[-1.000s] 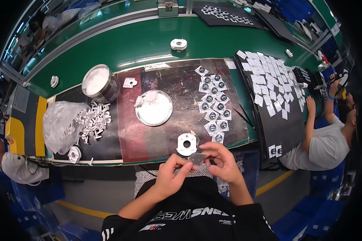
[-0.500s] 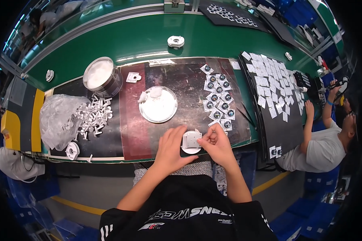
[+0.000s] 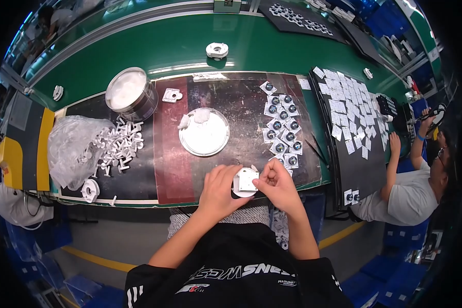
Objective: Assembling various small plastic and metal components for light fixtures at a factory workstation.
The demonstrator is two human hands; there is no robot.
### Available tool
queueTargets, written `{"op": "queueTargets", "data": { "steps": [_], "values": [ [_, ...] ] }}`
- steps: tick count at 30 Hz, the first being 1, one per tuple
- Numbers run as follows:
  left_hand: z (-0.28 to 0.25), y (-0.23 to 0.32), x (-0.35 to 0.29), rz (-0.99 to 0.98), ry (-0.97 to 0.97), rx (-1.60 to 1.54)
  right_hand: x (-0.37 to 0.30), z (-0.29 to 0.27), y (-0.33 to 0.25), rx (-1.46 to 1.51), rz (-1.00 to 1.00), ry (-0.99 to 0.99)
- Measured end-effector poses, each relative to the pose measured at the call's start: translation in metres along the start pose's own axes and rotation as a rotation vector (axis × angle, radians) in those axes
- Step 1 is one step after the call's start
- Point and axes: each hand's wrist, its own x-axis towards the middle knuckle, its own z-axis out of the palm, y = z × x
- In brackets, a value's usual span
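My left hand (image 3: 219,189) and my right hand (image 3: 275,186) meet at the near edge of the dark work mat (image 3: 164,154). Between them they hold a round white plastic part (image 3: 244,182) with a small square white piece on its top. My left fingers grip its left rim. My right fingertips press on the square piece from the right. Just beyond my right hand lie several small square white pieces with dark round centres (image 3: 281,128), set out in rows.
A shallow metal dish (image 3: 205,134) holding white paste stands behind my hands. A round metal tin (image 3: 131,97), a clear bag (image 3: 72,149) and a heap of small white parts (image 3: 119,146) lie left. Another person (image 3: 410,190) works at a black tray (image 3: 350,110) on the right.
The round white part lay on the mat ahead of my hands a second ago; now both hands hold it at the near edge with the square piece on top.
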Motion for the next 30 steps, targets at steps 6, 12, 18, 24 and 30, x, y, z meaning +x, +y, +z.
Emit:
{"op": "queueTargets", "data": {
  "steps": [6,12,18,24,30],
  "values": [
    [0.000,0.000,0.001,0.002,0.004,-0.004,0.000,0.000,0.000,0.103,-0.072,-0.053],
    [0.000,0.001,0.000,0.004,0.012,-0.001,0.002,-0.003,0.002,0.084,-0.009,-0.097],
    [0.000,0.002,0.000,0.001,0.011,-0.005,0.002,0.001,0.005,0.007,-0.015,-0.056],
    [-0.001,0.001,0.001,0.025,-0.003,0.034,-0.002,0.006,0.004,-0.073,-0.051,-0.010],
    [0.001,0.000,0.000,0.021,-0.004,0.034,-0.008,0.015,-0.008,-0.323,-0.064,0.043]
  ]
}}
